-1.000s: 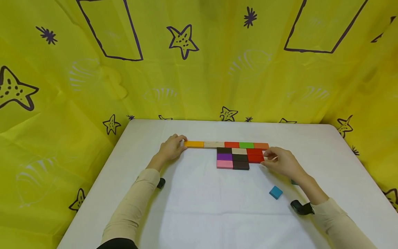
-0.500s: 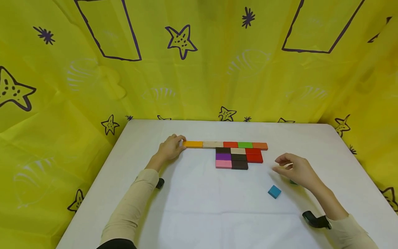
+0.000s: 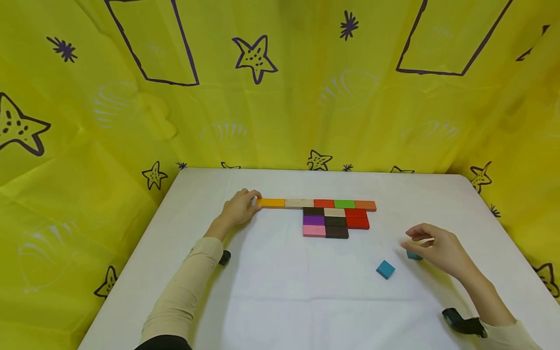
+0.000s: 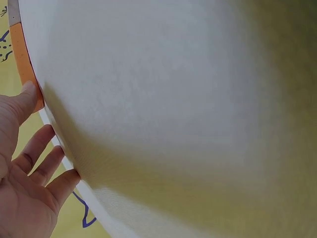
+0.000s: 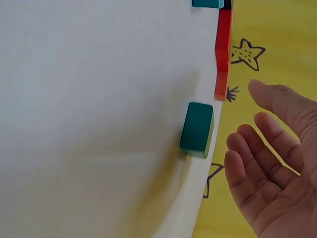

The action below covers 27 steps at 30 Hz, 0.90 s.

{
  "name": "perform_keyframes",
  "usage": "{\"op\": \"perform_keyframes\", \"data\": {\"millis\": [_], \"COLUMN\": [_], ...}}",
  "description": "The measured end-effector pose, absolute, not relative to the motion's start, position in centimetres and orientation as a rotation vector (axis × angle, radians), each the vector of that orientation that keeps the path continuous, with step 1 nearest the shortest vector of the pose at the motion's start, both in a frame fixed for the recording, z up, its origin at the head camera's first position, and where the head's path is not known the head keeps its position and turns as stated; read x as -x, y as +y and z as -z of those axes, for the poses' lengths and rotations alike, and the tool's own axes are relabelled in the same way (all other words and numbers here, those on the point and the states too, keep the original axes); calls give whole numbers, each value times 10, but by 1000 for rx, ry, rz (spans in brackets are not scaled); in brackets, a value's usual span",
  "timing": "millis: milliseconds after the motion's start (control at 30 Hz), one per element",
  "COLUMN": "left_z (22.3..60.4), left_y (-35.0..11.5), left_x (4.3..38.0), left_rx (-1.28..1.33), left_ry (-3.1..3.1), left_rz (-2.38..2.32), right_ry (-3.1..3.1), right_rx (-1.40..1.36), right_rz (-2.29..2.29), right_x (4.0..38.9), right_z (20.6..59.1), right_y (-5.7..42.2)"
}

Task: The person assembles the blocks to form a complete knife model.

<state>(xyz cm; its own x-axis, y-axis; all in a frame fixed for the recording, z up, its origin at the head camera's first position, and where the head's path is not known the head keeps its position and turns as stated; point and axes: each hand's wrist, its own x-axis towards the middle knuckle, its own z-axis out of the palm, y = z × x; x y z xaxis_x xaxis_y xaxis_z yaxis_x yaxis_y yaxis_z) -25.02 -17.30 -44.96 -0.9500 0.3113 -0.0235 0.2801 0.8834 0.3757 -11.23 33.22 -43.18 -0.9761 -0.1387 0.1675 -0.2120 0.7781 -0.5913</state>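
Observation:
My left hand [image 3: 239, 208] pinches the left end of an orange-yellow block [image 3: 271, 203], the first in a long row of flat coloured blocks. In the left wrist view, the thumb lies on this block, three fingers touch the table and the index finger is hidden. My right hand [image 3: 442, 249] hovers with bent, parted fingers and holds nothing. Close by its fingertips is a teal block [image 5: 197, 128], partly covered by the hand in the head view. A blue block [image 3: 385, 270] lies turned at an angle to its left.
The row continues with plain wood [image 3: 299, 203], red, green and orange-red blocks. Against its near side sits a group of dark, wood, purple, pink and red blocks [image 3: 358, 223]. A yellow curtain hangs behind the white table [image 3: 280, 311].
My right hand has left the red blocks and moved right and nearer to me, to the teal block. My left hand stays at the orange-yellow block.

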Motion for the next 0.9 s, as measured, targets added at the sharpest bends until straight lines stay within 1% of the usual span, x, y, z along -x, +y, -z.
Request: {"op": "perform_keyframes", "data": {"millis": [500, 900], "left_z": [449, 449], "left_y": [-173, -174], "left_x": [250, 251], "left_rx": [-467, -477], "left_ry": [2968, 2967], "left_rz": [-573, -566], "right_ry": [-2996, -3003], "right_rx": [-318, -351], "right_rz": [-996, -1030], "right_x": [103, 103], "right_z": [441, 444], "right_y": [357, 360]}}
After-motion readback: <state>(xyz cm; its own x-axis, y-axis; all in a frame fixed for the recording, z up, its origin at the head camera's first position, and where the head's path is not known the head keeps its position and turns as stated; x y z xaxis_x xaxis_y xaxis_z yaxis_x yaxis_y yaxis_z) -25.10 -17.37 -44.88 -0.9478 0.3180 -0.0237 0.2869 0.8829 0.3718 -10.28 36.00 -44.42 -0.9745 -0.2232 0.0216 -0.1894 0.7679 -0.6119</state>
